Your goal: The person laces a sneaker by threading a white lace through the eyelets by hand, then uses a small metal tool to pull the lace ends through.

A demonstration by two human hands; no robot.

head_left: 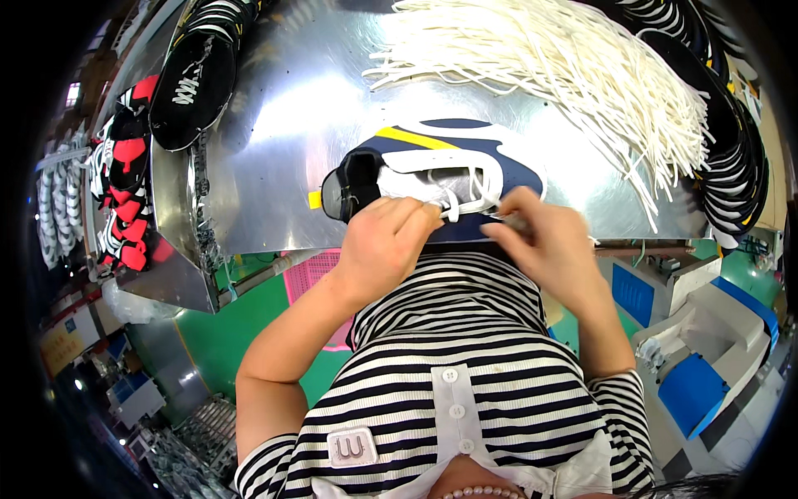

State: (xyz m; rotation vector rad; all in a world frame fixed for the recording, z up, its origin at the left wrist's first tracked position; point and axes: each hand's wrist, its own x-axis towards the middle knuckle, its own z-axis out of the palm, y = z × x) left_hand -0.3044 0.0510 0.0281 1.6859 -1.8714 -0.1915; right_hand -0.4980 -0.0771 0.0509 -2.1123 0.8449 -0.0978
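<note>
A navy shoe upper (pixel 521 173) with white trim and a yellow stripe lies on its side on the metal table, its dark collar toward the left. White shoelace (pixel 472 190) crosses the upper part of its white-edged opening. My left hand (pixel 386 245) is closed in a pinch on the near edge of that opening, beside the tongue. Just right of the lowest lace crossing, my right hand (pixel 549 241) curls with thumb and forefinger close together around the lace; a short white end shows past its outer side. The fingertips are partly hidden.
A large heap of loose white laces (pixel 549 58) covers the table's far right. Stacked dark shoe uppers (pixel 731 166) line the right edge; more black uppers (pixel 191 91) stand at the far left. Red and black uppers (pixel 126 191) hang beyond. A pink basket (pixel 312 279) sits below the table.
</note>
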